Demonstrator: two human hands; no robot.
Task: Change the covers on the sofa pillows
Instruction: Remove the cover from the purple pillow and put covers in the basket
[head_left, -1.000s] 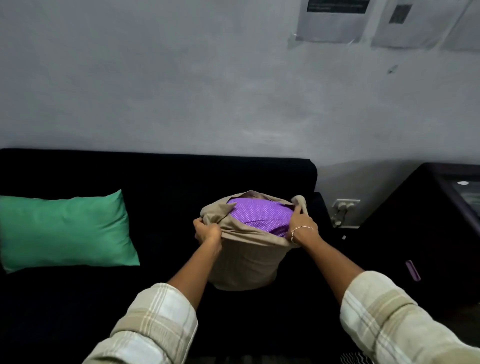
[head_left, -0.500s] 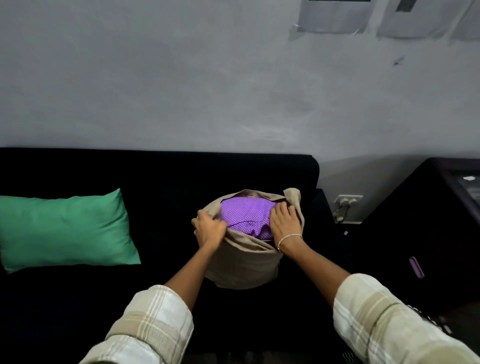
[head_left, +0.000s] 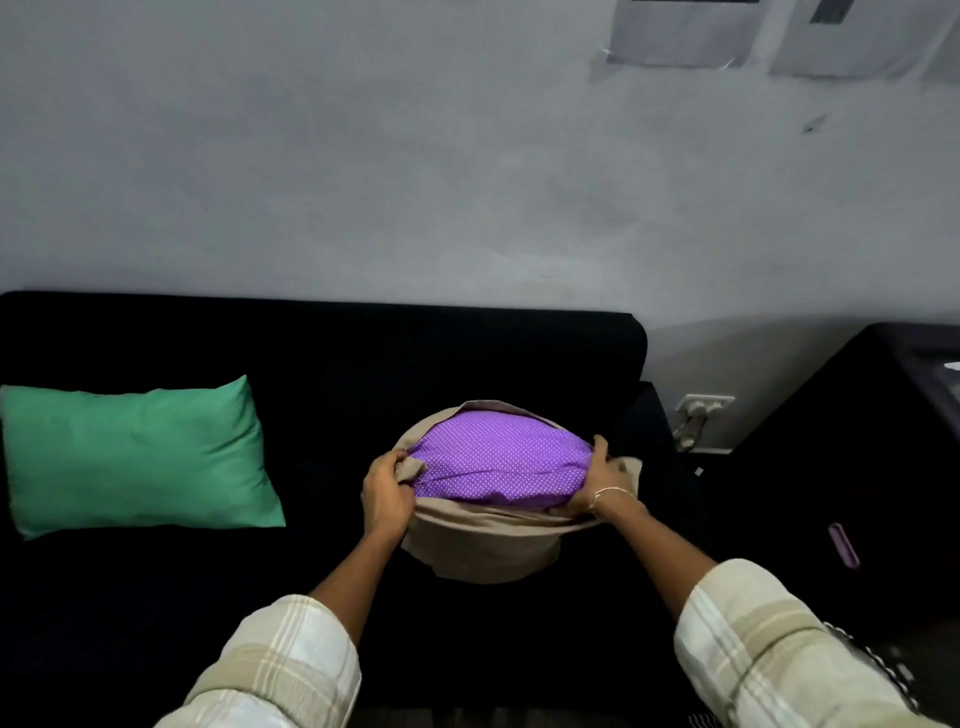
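Note:
A purple pillow with white dots (head_left: 498, 462) bulges out of the mouth of a beige cover (head_left: 483, 545), held above the seat of the black sofa (head_left: 311, 364). My left hand (head_left: 387, 493) pinches the beige cover's left edge. At the right end, my right hand (head_left: 597, 486) grips the purple pillow against the cover's rim. The pillow's lower half is hidden inside the cover.
A green pillow (head_left: 135, 457) lies on the left of the sofa seat. A wall socket with plugs (head_left: 701, 410) sits right of the sofa. A dark cabinet (head_left: 857, 467) stands at the right, with a small purple object (head_left: 842, 544) on it.
The cover's mouth has been pulled wider and lower, baring more of the purple pillow. My right hand moved from the pillow's front to its right end.

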